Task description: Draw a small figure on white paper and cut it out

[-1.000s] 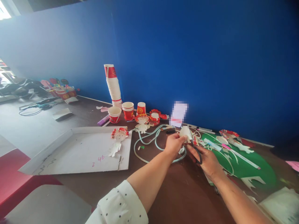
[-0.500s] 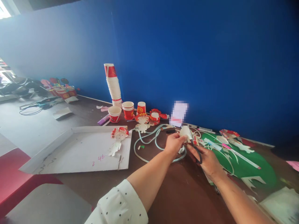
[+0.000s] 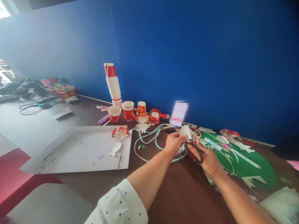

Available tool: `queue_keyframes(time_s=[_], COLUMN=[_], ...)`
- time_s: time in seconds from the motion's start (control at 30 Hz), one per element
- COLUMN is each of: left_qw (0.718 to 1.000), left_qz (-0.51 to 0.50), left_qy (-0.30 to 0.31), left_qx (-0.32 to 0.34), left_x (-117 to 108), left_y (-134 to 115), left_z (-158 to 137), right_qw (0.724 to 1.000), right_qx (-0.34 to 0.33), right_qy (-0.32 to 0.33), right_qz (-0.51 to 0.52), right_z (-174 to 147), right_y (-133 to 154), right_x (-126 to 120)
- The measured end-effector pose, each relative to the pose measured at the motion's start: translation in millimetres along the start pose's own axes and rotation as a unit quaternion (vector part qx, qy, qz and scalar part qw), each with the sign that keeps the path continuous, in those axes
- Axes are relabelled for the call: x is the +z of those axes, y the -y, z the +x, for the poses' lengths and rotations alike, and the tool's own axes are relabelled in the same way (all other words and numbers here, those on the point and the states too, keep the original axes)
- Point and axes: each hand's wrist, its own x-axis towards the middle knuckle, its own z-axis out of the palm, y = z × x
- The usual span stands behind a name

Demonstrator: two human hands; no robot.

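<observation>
My left hand [image 3: 174, 143] pinches a small white paper cutout [image 3: 185, 132] between thumb and fingers. Black-handled scissors [image 3: 198, 153] are in my right hand [image 3: 207, 160], with fingers wrapped in the handle loops. Their blades point up at the right edge of the paper; whether they are parted I cannot tell. Behind and left of my hands lie finished-looking paper figures with red fringed cup-rim heads [image 3: 142, 121]. A similar figure [image 3: 119, 138] rests at the right end of the white box lid.
A white box lid [image 3: 77, 149] lies to the left. Red paper cups [image 3: 128, 109] and a tall cup stack [image 3: 113, 85] stand by the blue partition. A pale blue cable [image 3: 137, 152] loops beside my left hand. Right is a green mat [image 3: 263, 174] with a pink-capped marker [image 3: 243, 157] and paper scraps.
Both hands stay nearly in place. The paper has turned slightly in my left hand, and the scissors have shifted a little along its right edge.
</observation>
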Motion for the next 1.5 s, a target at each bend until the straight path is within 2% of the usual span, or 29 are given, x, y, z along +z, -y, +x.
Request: queue_keyframes(time_s=[0.13,0.23,0.43,0.67,1.03,1.5], left_qw=[1.000,1.000,0.999,0.997,1.000,0.999], left_qz=[0.004,-0.001,-0.047,-0.073,0.009,0.033], left_qy=[-0.001,0.000,-0.012,-0.015,0.000,-0.008], left_qx=[0.012,0.014,0.011,0.015,0.020,0.025], left_x=[-0.9,-3.5,-7.0,-5.8,-4.4,-2.3], left_y=[1.1,4.6,6.7,4.1,5.6,-1.3], left_z=[0.4,3.4,9.9,9.9,6.6,-0.1], right_qw=[1.000,0.998,0.992,0.993,0.995,0.993], right_qx=[-0.005,0.016,0.033,0.042,0.028,0.030], right_qy=[0.009,0.028,0.069,0.063,0.036,0.020], right_qz=[0.021,0.060,0.101,0.092,0.093,0.112], right_z=[-1.5,-1.5,-1.9,-1.7,0.9,1.6], right_y=[4.4,3.4,-0.8,-0.3,-4.4,-6.2], right_x=[0.9,1.7,2.1,3.0,1.7,2.2])
